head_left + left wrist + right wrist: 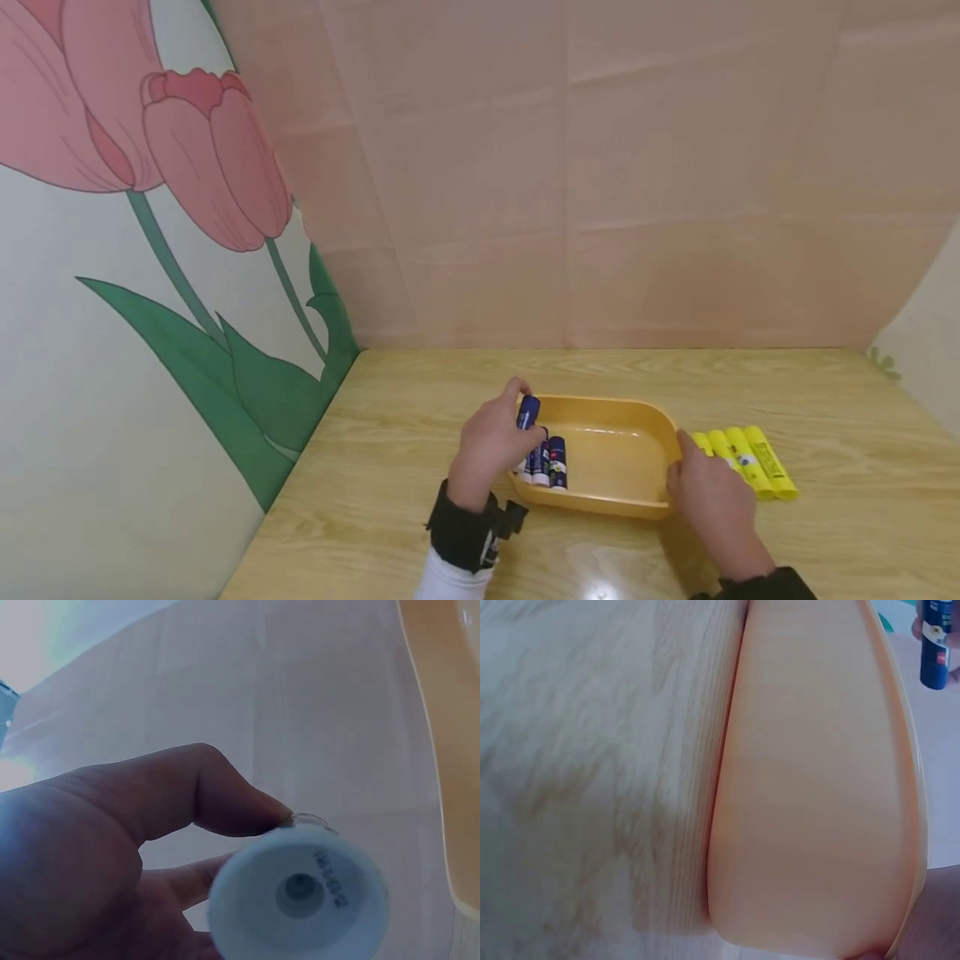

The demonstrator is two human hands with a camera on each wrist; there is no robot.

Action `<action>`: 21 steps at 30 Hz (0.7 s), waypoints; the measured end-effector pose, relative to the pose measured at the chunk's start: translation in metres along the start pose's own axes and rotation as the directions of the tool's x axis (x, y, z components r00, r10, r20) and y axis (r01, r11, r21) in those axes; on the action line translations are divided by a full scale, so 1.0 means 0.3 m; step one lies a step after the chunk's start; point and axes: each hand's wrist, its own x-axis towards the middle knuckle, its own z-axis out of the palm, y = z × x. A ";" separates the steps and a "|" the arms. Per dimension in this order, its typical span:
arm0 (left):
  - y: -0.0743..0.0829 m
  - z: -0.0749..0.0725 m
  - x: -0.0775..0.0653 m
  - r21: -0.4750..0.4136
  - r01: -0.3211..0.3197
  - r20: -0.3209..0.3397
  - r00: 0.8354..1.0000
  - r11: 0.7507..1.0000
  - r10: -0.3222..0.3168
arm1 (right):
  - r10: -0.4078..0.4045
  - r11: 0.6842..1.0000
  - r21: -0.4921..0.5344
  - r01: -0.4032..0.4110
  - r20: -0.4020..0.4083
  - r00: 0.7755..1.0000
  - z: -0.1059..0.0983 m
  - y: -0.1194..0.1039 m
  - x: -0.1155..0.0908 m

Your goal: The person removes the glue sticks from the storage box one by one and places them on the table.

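A dark blue glue stick (pixel 528 410) is pinched between the thumb and fingers of my left hand (pixel 489 446), over the left end of a yellow tray (pixel 611 471). In the left wrist view the white hollow base of this glue stick (pixel 300 900) faces the camera. Other blue glue sticks (pixel 557 463) with white bases lie side by side in the tray's left end, partly behind the hand. My right hand (pixel 712 500) grips the tray's right rim, its thumb at the inner side. The right wrist view shows the tray's outer wall (pixel 817 780).
Several yellow tubes (pixel 765 467) with dark print lie in a row on the wooden table (pixel 375 483), right of the tray and partly behind the right hand. A pinkish sheet (pixel 600 183) hangs at the table's back edge, with a tulip-painted wall (pixel 112 375) at the left.
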 end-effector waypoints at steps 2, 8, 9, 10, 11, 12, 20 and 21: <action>-0.013 -0.008 0.000 0.003 0.003 -0.003 1.000 1.000 -0.003 | 0.005 1.000 0.001 -0.005 0.001 1.000 0.000 -0.003 -0.001; -0.049 -0.029 0.009 -0.013 0.054 -0.019 0.998 0.998 -0.054 | 0.010 1.000 0.001 -0.010 0.004 1.000 -0.003 -0.010 0.000; -0.058 -0.031 0.013 -0.011 0.065 -0.021 0.998 0.998 -0.066 | 0.007 1.000 0.001 -0.007 0.002 1.000 -0.003 -0.010 0.000; -0.067 -0.032 0.017 -0.009 0.072 -0.022 0.997 0.997 -0.073 | 0.006 1.000 0.001 -0.006 0.001 1.000 -0.002 -0.011 0.000; -0.078 -0.033 0.023 -0.005 0.081 -0.023 0.996 0.997 -0.081 | 0.005 1.000 -0.001 -0.005 0.001 1.000 -0.002 -0.011 0.001; -0.088 -0.033 0.028 -0.001 0.091 -0.025 0.996 0.996 -0.091 | 0.004 1.000 -0.003 -0.004 0.001 1.000 -0.001 -0.010 0.001; -0.180 -0.015 0.080 -0.036 0.154 -0.019 0.988 0.987 -0.155 | 0.005 1.000 0.000 -0.005 -0.005 1.000 0.007 -0.007 -0.001; -0.192 -0.011 0.087 -0.037 0.165 -0.017 0.986 0.986 -0.166 | 0.004 1.000 0.001 -0.004 -0.005 1.000 0.007 -0.007 -0.002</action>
